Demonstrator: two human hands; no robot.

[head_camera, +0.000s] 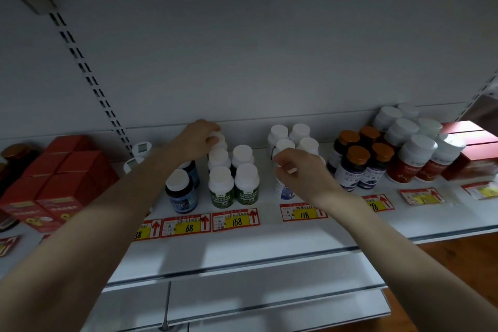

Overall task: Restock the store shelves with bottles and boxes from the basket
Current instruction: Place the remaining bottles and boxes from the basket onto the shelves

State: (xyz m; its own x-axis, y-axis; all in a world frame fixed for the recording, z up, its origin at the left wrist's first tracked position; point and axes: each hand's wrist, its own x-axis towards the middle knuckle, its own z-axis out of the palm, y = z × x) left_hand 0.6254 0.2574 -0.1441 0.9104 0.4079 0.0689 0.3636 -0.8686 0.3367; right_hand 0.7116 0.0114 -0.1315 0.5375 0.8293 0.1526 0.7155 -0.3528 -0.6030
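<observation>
My left hand [198, 140] reaches to the back of the shelf [242, 245] and grips the white cap of the rearmost green-labelled bottle [219, 140]. In front of it stand more white-capped green-labelled bottles [234, 186] in two columns. My right hand [299, 170] hovers over a white-capped bottle with a blue and white label [283, 191], fingers loosely curled and holding nothing I can see. Behind that hand stand several more white-capped bottles [293, 137]. The basket is out of view.
Two dark blue bottles [180, 191] stand left of the green ones. Red boxes [56, 180] fill the far left. Orange-capped dark bottles [361, 164], big white-capped red-labelled bottles [415, 159] and more red boxes [474, 143] stand at the right. Price tags [235, 219] line the shelf front.
</observation>
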